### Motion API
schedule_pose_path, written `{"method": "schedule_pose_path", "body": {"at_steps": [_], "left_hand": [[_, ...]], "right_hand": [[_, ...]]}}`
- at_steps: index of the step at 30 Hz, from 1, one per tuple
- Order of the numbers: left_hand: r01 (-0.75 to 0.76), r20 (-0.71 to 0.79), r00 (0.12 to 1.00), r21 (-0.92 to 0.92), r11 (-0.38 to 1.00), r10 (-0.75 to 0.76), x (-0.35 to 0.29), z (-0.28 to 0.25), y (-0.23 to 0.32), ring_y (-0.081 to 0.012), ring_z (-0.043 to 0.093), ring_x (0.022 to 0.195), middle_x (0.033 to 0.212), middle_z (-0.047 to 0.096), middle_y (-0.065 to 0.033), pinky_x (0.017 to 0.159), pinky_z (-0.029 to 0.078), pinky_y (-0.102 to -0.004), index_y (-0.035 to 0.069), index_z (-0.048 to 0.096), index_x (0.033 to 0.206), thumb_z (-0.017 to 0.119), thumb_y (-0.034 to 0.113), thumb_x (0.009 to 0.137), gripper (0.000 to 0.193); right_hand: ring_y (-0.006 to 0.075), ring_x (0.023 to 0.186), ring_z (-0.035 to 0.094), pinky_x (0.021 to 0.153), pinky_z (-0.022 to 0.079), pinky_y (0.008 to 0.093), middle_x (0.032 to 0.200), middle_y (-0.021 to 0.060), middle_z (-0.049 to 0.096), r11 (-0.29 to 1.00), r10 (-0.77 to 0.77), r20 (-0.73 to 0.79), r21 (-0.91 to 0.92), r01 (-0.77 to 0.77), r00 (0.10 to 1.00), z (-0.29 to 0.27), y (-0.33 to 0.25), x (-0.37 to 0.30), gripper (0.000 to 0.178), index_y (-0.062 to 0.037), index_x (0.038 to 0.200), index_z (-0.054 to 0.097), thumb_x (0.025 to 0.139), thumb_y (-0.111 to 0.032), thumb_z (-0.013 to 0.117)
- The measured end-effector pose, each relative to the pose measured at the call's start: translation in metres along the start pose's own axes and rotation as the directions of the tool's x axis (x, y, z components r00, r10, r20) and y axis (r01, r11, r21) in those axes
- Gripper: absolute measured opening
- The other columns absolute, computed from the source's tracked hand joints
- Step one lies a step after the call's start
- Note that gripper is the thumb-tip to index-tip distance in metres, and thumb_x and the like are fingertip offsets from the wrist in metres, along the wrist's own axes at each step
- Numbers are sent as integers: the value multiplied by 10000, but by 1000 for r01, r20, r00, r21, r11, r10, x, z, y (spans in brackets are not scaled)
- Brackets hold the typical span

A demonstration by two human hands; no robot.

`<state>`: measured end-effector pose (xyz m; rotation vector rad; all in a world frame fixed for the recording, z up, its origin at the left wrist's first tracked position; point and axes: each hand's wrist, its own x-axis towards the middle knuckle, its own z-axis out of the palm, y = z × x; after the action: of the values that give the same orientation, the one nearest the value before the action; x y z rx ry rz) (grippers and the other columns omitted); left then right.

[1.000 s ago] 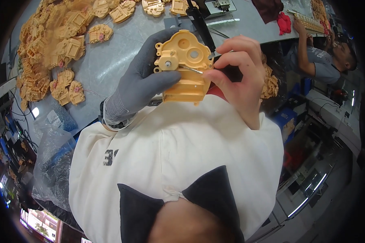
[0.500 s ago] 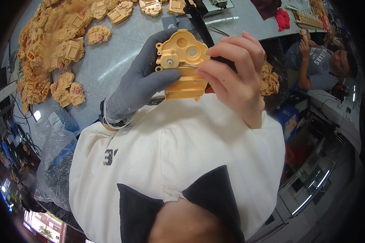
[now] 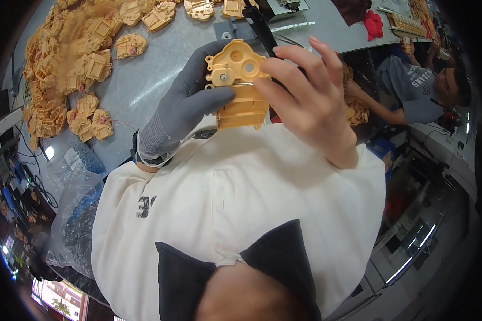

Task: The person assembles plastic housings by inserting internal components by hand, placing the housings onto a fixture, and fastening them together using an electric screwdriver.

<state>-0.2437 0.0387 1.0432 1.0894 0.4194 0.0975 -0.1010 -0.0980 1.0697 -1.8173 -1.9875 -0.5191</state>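
The yellow housing (image 3: pixel 243 96) is held up in the air, with the counter (image 3: pixel 155 67) beyond it and the white top (image 3: pixel 273 182) on its near side. The grey-gloved left hand (image 3: pixel 183 96) grasps the housing by its left edge, thumb laid over the front face and the other fingers mostly hidden behind. At the housing's right edge, the bare right hand (image 3: pixel 308 101) appears to pinch a thin metal rod (image 3: pixel 243 84) lying across the housing's middle (the fingertips cover the rod's far end).

The housing looks like moulded plastic, so it should be light and stiff, a little slick on its flat faces. Its side walls make the soundest hold; the small looped lugs on its left edge look the likeliest to snap, and the grey toothed piece (image 3: pixel 223 77) near them is best left unpressed. The rod is probably rigid and slippery, best pinched near its end. Left of the housing sits a heap of similar housings (image 3: pixel 97 63); just beyond its upper right lies a black tool (image 3: pixel 259 25).
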Motion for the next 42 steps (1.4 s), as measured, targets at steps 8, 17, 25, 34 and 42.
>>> {"method": "schedule_pose_path", "body": {"at_steps": [8,17,25,34,42], "left_hand": [[-1,3,1000,-4,1000,1,0,-4,-2,-145,482,1083,1215,472,-99,885,415,-269,51,296,1347,550,77,788,615],[12,8,1000,-109,994,-11,0,-5,1,-152,484,1100,1221,471,-98,908,419,-287,48,291,1350,540,47,771,630],[-7,-34,999,-72,997,5,2,-2,-3,-151,498,1083,1197,487,-94,919,420,-290,39,314,1329,590,55,790,606],[-112,-108,988,-13,994,110,2,3,-3,-142,514,1063,1162,512,-93,907,436,-282,29,345,1302,621,27,779,591],[-138,-115,983,69,988,146,-1,5,-2,-133,503,1072,1169,511,-83,910,425,-280,25,365,1291,629,-18,751,603]], "right_hand": [[178,907,520,942,323,420,864,-19,564,971,97,-10,222,-92,995,6,7,4,107,-91,691,595,613,-70,665],[191,872,519,898,330,409,832,-28,568,941,179,-108,309,-138,978,12,6,2,131,-112,676,599,601,-62,694],[198,880,518,914,323,422,882,-30,566,955,172,-16,248,-163,985,8,-1,8,104,-119,676,605,622,-67,676],[237,882,524,742,422,292,972,83,570,742,478,10,532,-409,878,9,3,-6,346,-54,872,550,593,-25,752],[179,897,588,854,430,283,935,112,586,310,619,186,834,-455,763,22,-17,-11,386,-9,965,454,678,-2,712]]}}
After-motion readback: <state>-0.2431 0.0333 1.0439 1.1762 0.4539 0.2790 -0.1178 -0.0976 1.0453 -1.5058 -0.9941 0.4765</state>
